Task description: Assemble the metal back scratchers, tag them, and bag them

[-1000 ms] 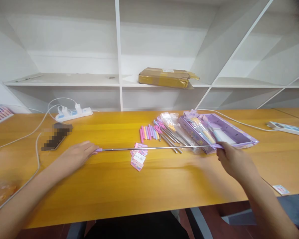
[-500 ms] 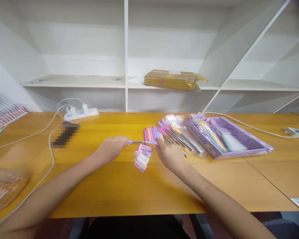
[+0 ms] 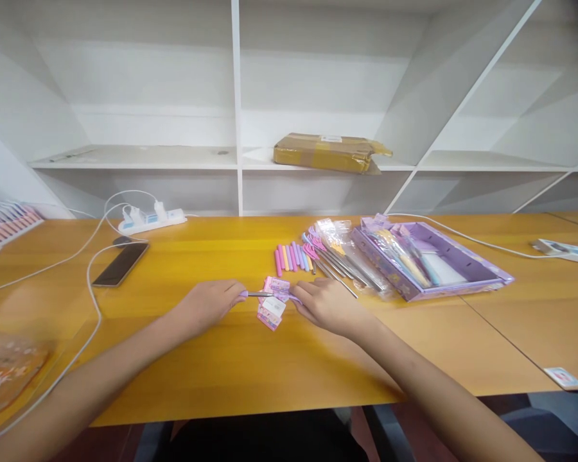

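Note:
What looks like a small whisk point(image 3: 260, 294), with a metal shaft and purple ends, is held level between my two hands. My left hand point(image 3: 214, 304) is closed on its left purple end. Closed round the looped purple end is my right hand point(image 3: 328, 304). Beneath it on the table lies a loose pile of pink and purple printed cards point(image 3: 270, 316). Just beyond my hands, several pink, yellow, purple and blue tubes point(image 3: 293, 256) lie in a row. Beside them are metal-shafted pieces point(image 3: 337, 262) with pink, blue and purple looped heads.
A purple open box point(image 3: 438, 292) holds bagged utensils, with clear plastic wrappers point(image 3: 366, 260) at its left. A phone point(image 3: 121, 264), a power strip point(image 3: 151, 220) and white cables are at the left. A taped carton point(image 3: 325, 153) rests on the shelf behind.
Both hands have come slightly nearer to me, bringing the whisk over the cards. My right hand has turned, with its fingers now pointing more to the left. The camera view has shifted slightly.

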`<action>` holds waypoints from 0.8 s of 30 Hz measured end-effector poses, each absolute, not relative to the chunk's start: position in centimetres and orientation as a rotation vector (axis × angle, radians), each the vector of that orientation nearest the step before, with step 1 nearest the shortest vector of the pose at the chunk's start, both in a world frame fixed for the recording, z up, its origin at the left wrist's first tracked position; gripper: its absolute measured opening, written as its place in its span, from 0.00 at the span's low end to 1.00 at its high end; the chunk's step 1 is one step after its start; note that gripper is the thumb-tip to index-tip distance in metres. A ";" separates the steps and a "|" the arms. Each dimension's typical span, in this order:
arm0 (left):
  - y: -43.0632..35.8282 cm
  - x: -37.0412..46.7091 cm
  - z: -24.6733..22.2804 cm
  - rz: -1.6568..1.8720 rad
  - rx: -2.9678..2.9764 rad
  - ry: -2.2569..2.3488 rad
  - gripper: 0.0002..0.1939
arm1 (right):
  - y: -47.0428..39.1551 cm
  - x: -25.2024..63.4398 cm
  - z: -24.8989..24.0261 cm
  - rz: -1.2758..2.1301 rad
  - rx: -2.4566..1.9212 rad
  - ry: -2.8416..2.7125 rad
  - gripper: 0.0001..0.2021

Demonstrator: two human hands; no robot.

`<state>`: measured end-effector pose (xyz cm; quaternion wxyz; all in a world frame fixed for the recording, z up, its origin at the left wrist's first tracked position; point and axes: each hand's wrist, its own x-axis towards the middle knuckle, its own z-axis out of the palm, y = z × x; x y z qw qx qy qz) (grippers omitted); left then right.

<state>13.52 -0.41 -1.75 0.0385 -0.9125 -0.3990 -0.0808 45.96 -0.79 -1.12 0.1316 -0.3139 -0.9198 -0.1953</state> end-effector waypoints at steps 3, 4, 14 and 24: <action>0.1 13.7 -1.6 -0.283 -2.782 -1.119 0.21 | -0.4 46.2 -0.9 -0.560 -0.876 -2.656 0.11; 0.4 13.7 -1.4 -0.281 -2.762 -1.079 0.21 | -0.2 46.4 -0.8 -0.550 -0.877 -2.655 0.11; 4.3 8.4 0.8 -0.246 -2.650 -1.160 0.21 | 2.1 54.9 -1.2 -0.523 -1.130 -2.525 0.14; 0.1 -0.9 1.1 -0.318 -2.755 -1.462 0.21 | -4.5 73.0 -5.5 -0.229 -1.907 -1.974 0.17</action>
